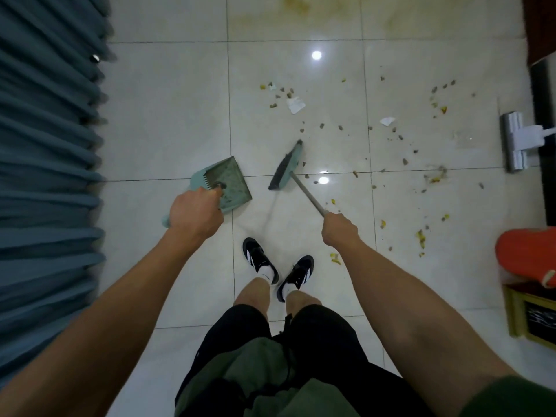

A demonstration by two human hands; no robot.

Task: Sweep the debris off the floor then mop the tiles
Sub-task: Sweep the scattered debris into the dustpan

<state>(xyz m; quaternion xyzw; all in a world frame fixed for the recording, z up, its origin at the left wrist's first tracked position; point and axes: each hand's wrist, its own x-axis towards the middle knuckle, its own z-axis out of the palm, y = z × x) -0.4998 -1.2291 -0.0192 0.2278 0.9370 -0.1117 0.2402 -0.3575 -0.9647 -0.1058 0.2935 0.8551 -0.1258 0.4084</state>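
Note:
My left hand (195,215) grips the handle of a pale green dustpan (230,180), whose mouth faces right, toward the broom. My right hand (340,231) grips the grey pole of a broom (287,165) with dark bristles and a green head, standing on the tiles just right of the dustpan. Debris (391,136) lies scattered over the white tiles (168,115) ahead and to the right: small brown bits, yellow scraps and two white paper scraps (295,105). A flat mop head (516,145) rests on the floor at the right edge.
Blue-grey curtains (51,176) hang along the whole left side. Dark furniture (541,31) stands at the top right; an orange object (526,254) and a wooden-framed board (532,317) sit at the right. Yellowish stains (298,10) mark the far tiles. My feet (276,269) stand below the broom.

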